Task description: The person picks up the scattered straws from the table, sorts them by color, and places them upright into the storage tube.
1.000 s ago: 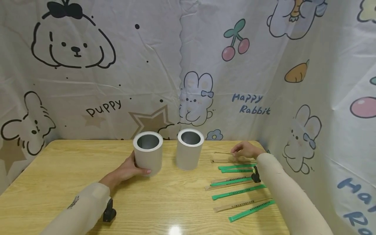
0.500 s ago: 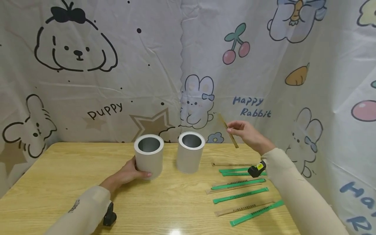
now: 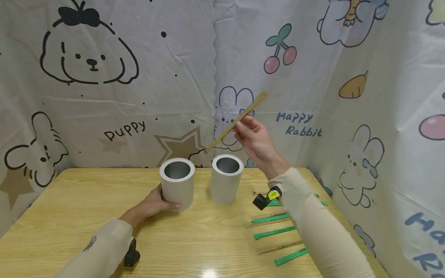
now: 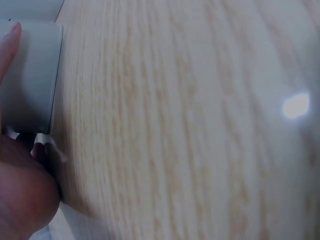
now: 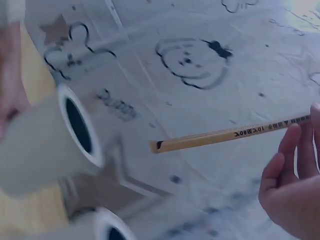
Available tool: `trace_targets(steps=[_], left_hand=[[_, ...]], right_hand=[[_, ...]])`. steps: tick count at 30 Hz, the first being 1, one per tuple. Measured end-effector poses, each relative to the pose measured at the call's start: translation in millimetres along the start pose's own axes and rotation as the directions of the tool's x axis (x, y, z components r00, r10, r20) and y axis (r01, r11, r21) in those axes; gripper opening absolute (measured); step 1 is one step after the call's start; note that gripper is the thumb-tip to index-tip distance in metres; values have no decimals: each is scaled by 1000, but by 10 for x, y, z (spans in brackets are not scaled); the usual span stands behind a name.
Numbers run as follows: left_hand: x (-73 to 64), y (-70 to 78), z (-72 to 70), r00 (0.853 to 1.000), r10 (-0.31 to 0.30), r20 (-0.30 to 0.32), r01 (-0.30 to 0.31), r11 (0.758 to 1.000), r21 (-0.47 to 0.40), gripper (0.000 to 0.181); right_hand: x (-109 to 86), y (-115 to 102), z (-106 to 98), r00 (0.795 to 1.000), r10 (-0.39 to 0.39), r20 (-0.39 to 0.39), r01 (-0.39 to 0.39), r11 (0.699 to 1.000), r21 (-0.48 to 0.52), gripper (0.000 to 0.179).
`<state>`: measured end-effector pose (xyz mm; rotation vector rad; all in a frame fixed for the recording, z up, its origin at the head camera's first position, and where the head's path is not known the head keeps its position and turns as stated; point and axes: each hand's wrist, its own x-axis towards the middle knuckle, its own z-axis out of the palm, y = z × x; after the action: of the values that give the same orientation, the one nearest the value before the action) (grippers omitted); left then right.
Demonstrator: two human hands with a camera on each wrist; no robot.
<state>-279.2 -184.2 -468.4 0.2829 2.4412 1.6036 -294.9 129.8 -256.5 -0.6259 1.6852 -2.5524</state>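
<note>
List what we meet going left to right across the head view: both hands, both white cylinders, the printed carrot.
Left hand → held white cylinder → free-standing white cylinder → right hand → printed carrot

Left hand (image 3: 152, 203) curved, low at the tabletop (image 3: 187, 243), short of its far edge; right hand (image 3: 258, 142) raised, pinching
</note>
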Motion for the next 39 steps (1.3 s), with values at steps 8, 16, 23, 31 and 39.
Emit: trace_targets(steps=[8,16,23,31,39], left_hand=[[8,-11,-12,1000,-14,1,14,1000,-10,110],[6,-16,-5,1000,9,9,-8,1000,-16,108],[11,-11,-9,1000,9,13,-9,1000,-13,109],[35,20,-10,1000,-14,-2,14,1000,-7,113],[23,1,4,1000,-21,15,22,1000,-15,114]], right_hand=[[12,759,392,986,125,-107,-132,989,-62,30],[-56,1227,498,958,240,-159,-280,904,-324,23],[-117,1146,421,969,210,-130,-247,847,-471,32],[-121,514,77,987,159,-27,-144,795,-589,35],[-157,287,-820,969,241,52,-141,715,-685,40]])
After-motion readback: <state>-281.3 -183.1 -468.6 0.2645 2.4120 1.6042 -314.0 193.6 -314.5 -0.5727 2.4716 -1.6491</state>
